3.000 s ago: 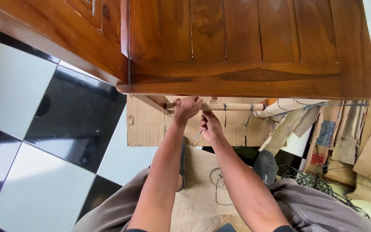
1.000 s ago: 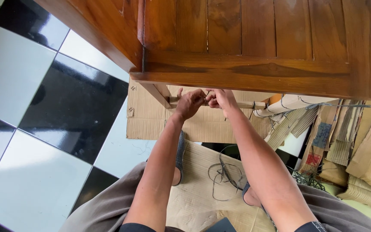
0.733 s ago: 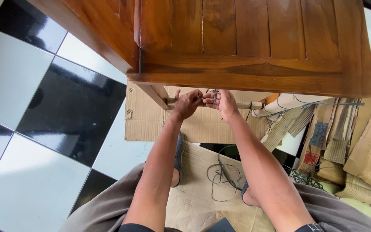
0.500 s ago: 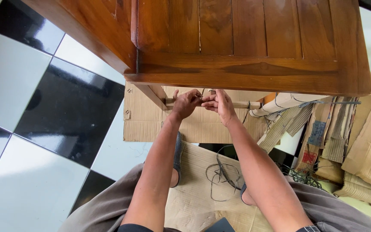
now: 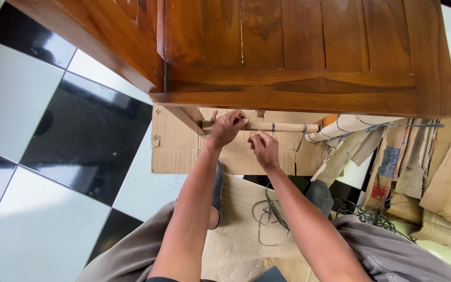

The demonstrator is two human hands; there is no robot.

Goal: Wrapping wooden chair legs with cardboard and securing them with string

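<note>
A pale wooden rod (image 5: 283, 127) runs level under the front edge of a brown wooden cabinet (image 5: 298, 52), with thin dark wire wound round it in places. My left hand (image 5: 227, 127) is closed around the rod near its left end. My right hand (image 5: 263, 148) sits just below the rod, fingers pinched on a thin wire (image 5: 270, 209) that trails down to a loose coil on the cardboard between my knees.
Flattened cardboard (image 5: 178, 151) covers the floor under the cabinet. Rolled and stacked cardboard scraps (image 5: 418, 167) lie at the right. Black and white floor tiles (image 5: 53, 136) spread to the left. A tangle of dark wire (image 5: 371, 215) lies by my right leg.
My right hand has dropped from the rod to just below it, drawing the wire down. My left hand stays on the rod. The view shifted slightly.
</note>
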